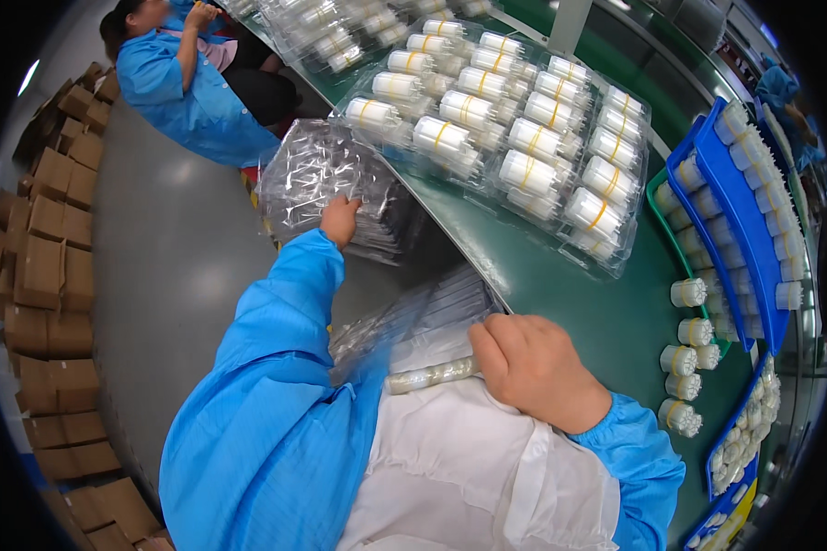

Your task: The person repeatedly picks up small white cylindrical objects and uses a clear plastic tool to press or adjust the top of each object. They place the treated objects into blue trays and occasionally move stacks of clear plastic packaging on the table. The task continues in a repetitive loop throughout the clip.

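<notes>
My left hand (340, 220) reaches out to a stack of clear plastic trays (326, 170) beside the table's left edge. Its fingers are closed on the near edge of the stack; how many trays they pinch is hidden. Close to my body, my right hand (535, 369) is curled at the table edge. A short, pale, banded tube-like thing (432, 375) sticks out from under its fingers, above my white apron. More clear plastic trays (441, 308), partly blurred, stand between my body and the table edge.
On the green table (579, 303) sit clear trays of white bundles with yellow bands (533, 138). Loose bundles (680, 358), a green bin (657, 197) and blue trays (735, 211) are at right. Cardboard boxes (55, 248) line the left; a person in blue (179, 92) sits far left.
</notes>
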`<state>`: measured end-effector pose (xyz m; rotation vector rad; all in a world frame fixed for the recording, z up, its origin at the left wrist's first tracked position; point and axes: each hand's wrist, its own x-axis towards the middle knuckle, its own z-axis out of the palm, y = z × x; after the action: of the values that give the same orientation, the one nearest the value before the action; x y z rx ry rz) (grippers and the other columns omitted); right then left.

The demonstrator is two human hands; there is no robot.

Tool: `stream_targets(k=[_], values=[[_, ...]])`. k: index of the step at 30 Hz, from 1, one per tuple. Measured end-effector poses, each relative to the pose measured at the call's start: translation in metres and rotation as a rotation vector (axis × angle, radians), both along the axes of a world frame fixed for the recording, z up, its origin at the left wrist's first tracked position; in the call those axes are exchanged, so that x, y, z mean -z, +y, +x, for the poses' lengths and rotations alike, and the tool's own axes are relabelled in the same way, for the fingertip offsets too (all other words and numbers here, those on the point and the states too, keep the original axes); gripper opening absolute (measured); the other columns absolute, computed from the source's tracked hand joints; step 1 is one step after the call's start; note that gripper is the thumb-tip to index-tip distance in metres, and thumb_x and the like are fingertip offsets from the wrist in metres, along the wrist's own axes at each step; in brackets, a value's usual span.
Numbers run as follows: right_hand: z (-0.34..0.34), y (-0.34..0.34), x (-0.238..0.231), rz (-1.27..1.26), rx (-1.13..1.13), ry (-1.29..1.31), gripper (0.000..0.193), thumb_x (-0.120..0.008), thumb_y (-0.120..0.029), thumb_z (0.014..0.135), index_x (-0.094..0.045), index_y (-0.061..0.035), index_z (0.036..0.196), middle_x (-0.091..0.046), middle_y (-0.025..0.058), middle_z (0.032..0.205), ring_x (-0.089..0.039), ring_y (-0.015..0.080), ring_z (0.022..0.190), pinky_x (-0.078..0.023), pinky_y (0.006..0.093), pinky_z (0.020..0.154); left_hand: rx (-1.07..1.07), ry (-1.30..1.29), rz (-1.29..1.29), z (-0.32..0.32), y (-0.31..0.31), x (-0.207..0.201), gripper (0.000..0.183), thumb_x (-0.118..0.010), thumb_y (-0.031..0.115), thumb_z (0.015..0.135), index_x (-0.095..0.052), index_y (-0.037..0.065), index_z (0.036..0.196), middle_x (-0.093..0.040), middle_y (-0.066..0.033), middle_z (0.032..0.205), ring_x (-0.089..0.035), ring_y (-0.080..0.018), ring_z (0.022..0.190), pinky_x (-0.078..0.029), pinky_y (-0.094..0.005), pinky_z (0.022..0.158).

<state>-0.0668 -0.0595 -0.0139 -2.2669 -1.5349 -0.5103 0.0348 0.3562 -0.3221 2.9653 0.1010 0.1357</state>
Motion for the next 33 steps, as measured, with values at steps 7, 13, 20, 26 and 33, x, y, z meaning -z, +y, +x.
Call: stream_targets(k=[7,13,20,26,33], values=[[0.0,0.001,0.001,-0.009,-0.006,0.025,0.01,-0.063,-0.008,0.073,-0.055,-0.006,0.079,-0.042,0.0022,0.071,-0.052,0.0145,0.062,-0.045,0.0282,0.054,0.072,-0.27,0.116,0.006,-0.011,-0.01,0.029,-0.06,0.021,0.095,-0.068,0.01,0.12,-0.062,-0.0192,0.112,-0.06,-0.0388,0.107,-0.049,-0.0476,0.092],[0.004,-0.002,0.0,0.006,-0.002,0.081,0.011,-0.062,-0.009,0.073,-0.056,-0.0059,0.081,-0.045,0.0032,0.073,-0.054,0.0155,0.063,-0.046,0.0291,0.055,0.177,0.842,-0.595,-0.024,-0.046,-0.18,0.041,-0.064,0.037,0.099,-0.064,0.003,0.121,-0.07,-0.0129,0.107,-0.063,-0.0285,0.11,-0.052,-0.0407,0.086],[0.015,0.015,-0.008,0.006,-0.018,0.111,0.013,-0.062,-0.01,0.076,-0.057,-0.0039,0.086,-0.049,0.0049,0.078,-0.059,0.0162,0.065,-0.049,0.0303,0.055,0.37,1.007,-0.622,-0.15,-0.133,-0.307,0.074,-0.068,0.041,0.094,-0.034,0.005,0.15,-0.061,-0.0204,0.129,-0.063,-0.0324,0.115,-0.051,-0.0396,0.096],[0.014,0.008,-0.011,0.136,-0.072,0.084,0.025,-0.062,-0.009,0.078,-0.06,0.0026,0.1,-0.058,0.0113,0.093,-0.063,0.0176,0.067,-0.051,0.0307,0.055,0.071,0.614,-0.776,-0.186,-0.078,-0.344,0.066,-0.068,0.033,0.092,-0.044,0.003,0.146,-0.062,-0.0071,0.111,-0.059,-0.0194,0.103,-0.05,-0.0362,0.085],[-0.001,-0.031,0.004,0.018,-0.087,0.147,0.023,-0.062,-0.007,0.079,-0.057,0.0024,0.099,-0.059,0.0141,0.099,-0.064,0.0199,0.069,-0.053,0.0325,0.058,-0.038,0.146,-0.809,-0.245,-0.05,-0.465,0.088,-0.081,0.044,0.074,-0.048,-0.002,0.142,-0.053,-0.002,0.102,-0.047,-0.013,0.094,-0.037,-0.0287,0.079]])
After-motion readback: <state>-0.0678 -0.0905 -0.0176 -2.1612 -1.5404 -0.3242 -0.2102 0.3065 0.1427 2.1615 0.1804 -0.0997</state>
